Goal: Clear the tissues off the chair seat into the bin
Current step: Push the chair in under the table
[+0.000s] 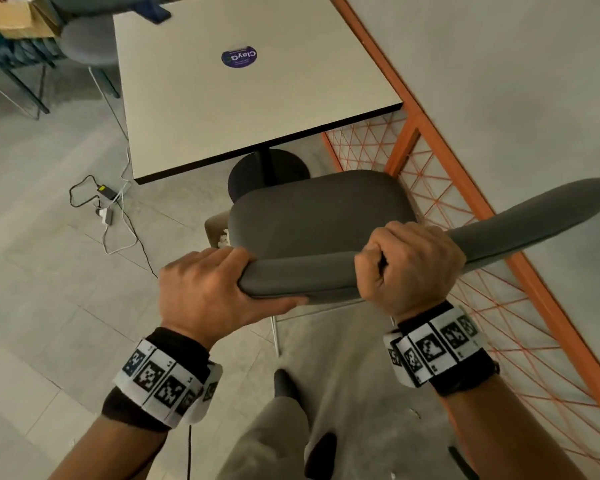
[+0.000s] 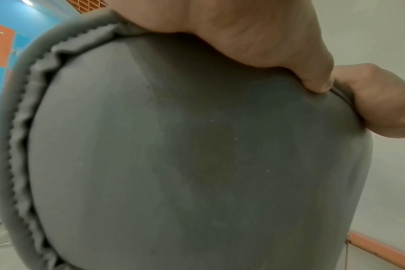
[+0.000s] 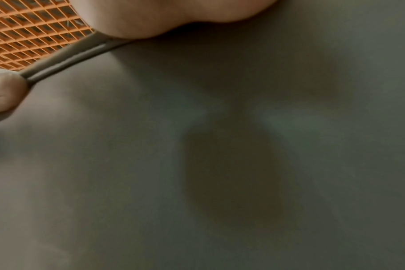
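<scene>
A grey padded chair stands in front of me, its seat [image 1: 316, 216] bare of tissues in the head view. My left hand [image 1: 219, 289] grips the left end of the chair backrest [image 1: 302, 278], thumb underneath. Over the top of the same backrest, further right, my right hand [image 1: 409, 265] is curled round it. Just left of the seat, a beige bin [image 1: 215, 230] peeks out with white tissue [image 1: 223, 239] inside it. Both wrist views are filled by the grey back [image 2: 197, 155] of the chair [image 3: 220, 164].
A white table [image 1: 243, 98] on a black pedestal base stands beyond the chair. An orange mesh partition [image 1: 465, 237] runs along the right. A second grey chair backrest [image 1: 541, 216] lies to the right. Cables and a power adapter [image 1: 106, 192] lie on the floor at left.
</scene>
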{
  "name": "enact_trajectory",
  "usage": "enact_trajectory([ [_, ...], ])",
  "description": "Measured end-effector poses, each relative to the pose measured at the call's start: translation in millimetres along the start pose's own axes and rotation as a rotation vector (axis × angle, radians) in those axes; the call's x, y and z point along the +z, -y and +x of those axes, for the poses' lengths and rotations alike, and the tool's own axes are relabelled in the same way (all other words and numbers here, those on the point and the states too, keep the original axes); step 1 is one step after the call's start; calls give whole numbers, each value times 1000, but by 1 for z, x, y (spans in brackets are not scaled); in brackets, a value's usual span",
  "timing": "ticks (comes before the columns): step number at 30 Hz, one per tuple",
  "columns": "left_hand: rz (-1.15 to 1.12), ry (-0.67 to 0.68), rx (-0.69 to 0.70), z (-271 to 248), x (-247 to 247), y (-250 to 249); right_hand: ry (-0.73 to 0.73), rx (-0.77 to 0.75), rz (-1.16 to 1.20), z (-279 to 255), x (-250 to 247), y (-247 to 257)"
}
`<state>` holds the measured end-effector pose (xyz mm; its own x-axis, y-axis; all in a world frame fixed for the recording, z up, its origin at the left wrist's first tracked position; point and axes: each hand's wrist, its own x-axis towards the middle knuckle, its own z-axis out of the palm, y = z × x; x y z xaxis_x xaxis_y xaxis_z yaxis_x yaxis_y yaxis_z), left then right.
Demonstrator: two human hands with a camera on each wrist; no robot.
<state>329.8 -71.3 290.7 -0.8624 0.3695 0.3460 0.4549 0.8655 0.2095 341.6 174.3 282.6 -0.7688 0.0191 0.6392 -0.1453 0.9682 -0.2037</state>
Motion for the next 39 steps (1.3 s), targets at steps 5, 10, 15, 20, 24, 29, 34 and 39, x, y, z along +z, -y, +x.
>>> enact_trajectory([
  [5,-11,40,-19,-1,-8,-5,67,23,12,0,-4,2],
  [10,2,70,-67,-16,-17,-13,80,48,1,-8,-17,9],
  [15,-22,60,-61,-28,-22,-16,88,46,0,-14,-25,13],
  [20,-28,63,-70,-38,-18,-9,11,-16,61,-15,-21,15],
  [24,-2,-10,-26,-22,-12,2,-18,-36,98,-2,-3,10],
  [29,-6,-83,-20,10,1,9,-52,-47,104,24,18,0],
  [34,-10,-112,-35,46,12,15,-52,-50,99,56,43,-17],
  [39,2,-113,-47,81,25,38,-57,-31,97,88,74,-23],
])
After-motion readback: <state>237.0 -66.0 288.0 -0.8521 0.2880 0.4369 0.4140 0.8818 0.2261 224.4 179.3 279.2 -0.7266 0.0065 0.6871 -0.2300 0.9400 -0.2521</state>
